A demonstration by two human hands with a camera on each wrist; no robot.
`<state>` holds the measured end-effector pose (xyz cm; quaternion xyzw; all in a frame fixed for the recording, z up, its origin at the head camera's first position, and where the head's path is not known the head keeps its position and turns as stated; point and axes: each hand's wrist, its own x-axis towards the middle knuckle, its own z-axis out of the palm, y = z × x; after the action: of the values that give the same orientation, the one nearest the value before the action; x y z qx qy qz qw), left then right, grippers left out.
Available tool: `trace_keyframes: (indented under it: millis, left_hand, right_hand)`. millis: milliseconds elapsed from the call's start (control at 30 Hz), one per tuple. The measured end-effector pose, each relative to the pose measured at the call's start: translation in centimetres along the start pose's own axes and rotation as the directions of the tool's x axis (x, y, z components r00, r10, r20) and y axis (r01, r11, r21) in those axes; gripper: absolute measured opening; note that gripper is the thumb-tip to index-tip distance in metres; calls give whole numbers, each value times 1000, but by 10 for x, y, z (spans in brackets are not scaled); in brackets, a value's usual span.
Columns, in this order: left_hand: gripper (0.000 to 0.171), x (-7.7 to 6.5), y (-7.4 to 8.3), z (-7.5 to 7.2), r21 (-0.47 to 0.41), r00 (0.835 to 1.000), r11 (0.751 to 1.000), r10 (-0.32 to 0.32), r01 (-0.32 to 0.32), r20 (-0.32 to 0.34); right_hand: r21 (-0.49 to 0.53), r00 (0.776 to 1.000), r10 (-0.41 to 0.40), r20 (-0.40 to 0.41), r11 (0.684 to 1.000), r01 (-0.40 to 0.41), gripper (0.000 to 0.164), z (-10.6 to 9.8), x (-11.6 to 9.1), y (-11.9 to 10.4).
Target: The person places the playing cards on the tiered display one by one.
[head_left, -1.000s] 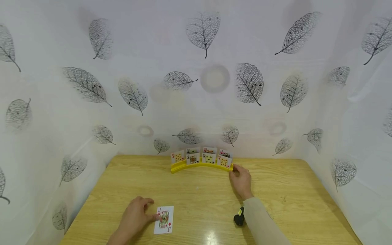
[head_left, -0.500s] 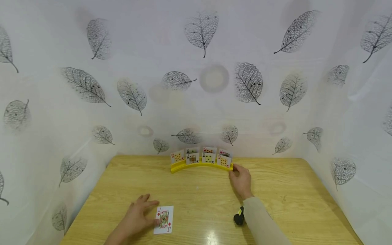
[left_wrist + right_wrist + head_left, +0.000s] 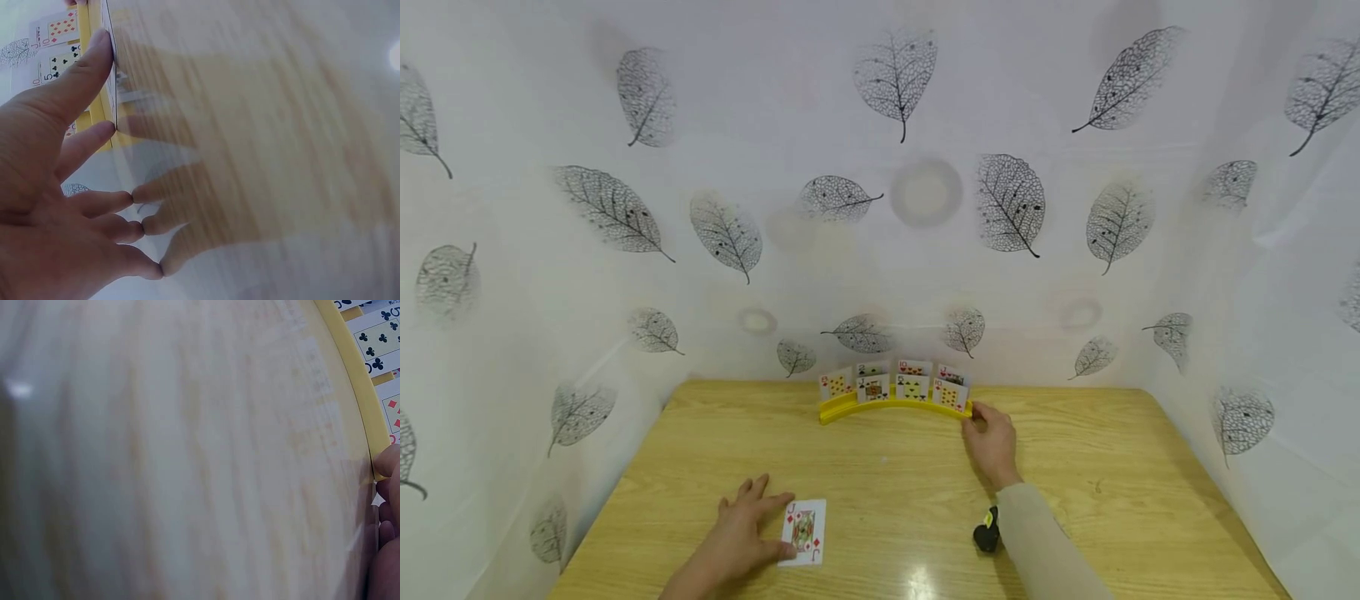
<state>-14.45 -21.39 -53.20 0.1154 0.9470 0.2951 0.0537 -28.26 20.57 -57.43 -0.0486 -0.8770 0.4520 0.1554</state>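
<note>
A jack of diamonds playing card (image 3: 805,529) lies face up on the table (image 3: 887,467), front left of centre. My left hand (image 3: 741,533) is beside it with fingers spread; the thumb presses on the card's face and the index fingertip is at its far corner. A curved yellow card holder (image 3: 857,407) stands at the back, with several playing cards upright in two rows, among them a five of clubs (image 3: 60,64). At the holder's right end, my right hand (image 3: 992,446) grips the yellow tip between thumb and fingers, with the other fingers curled beneath.
A small black object with a yellow patch (image 3: 987,531) is beside the right sleeve (image 3: 1048,542). Behind the table hangs a white curtain (image 3: 850,275) printed with dark leaves, reaching round both sides.
My left hand has spread its fingers, and its index finger has come to the card's far corner. The card has shifted slightly away from me. My right hand stays at the holder.
</note>
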Motion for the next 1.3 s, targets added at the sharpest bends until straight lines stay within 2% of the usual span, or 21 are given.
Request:
trace_keyframes:
  millis: [300, 900, 1200, 1300]
  left_hand:
    - [80, 2, 1, 0, -12, 999, 999, -32, 32, -22]
    - [71, 3, 0, 1, -58, 997, 997, -60, 57, -47]
    - [69, 1, 2, 2, -66, 997, 996, -59, 55, -58]
    - [66, 0, 1, 5, -74, 996, 997, -43, 37, -77]
  right_hand:
    - [-12, 999, -37, -36, 999, 36, 40, 2, -2, -1]
    - [-4, 999, -34, -17, 999, 34, 41, 3, 1, 4]
    - [-24, 999, -47, -26, 999, 46, 40, 3, 1, 3]
    - [-22, 999, -33, -13, 999, 32, 41, 1, 0, 2]
